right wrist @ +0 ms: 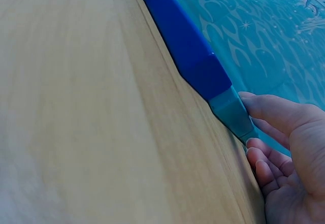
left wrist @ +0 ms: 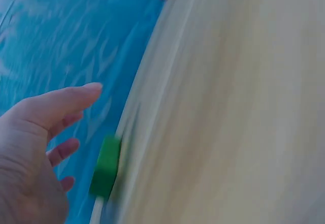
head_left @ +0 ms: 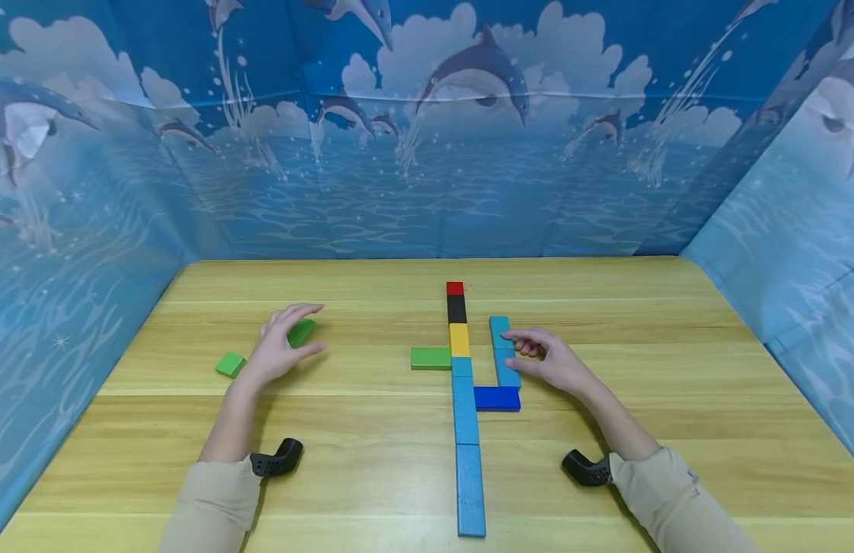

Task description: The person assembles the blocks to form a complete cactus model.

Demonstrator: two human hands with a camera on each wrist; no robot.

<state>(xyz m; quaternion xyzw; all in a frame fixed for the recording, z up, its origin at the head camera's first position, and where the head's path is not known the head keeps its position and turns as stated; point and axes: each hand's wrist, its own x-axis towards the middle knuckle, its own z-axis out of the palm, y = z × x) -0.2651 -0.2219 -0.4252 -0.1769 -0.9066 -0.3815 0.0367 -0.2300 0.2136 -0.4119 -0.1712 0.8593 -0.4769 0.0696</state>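
My left hand (head_left: 278,349) reaches around a green block (head_left: 302,332) at the left of the table, thumb and fingers spread apart. The left wrist view shows that green block (left wrist: 105,167) just past the fingertips. My right hand (head_left: 547,359) is at two light blue blocks (head_left: 501,332) laid end to end. Its thumb and index fingertips touch their right side, set apart along their length, while the other fingers curl under. At the near end of these lies a dark blue block (head_left: 497,399); the right wrist view shows this dark blue block (right wrist: 188,43) close to my thumb.
A long row of flat blocks runs up the middle: light blue (head_left: 470,484), yellow (head_left: 459,339), black (head_left: 457,309) and red (head_left: 455,288). A green block (head_left: 430,359) sticks out to its left. Another small green block (head_left: 230,365) lies by my left wrist. A dolphin-print cloth (head_left: 427,192) surrounds the table.
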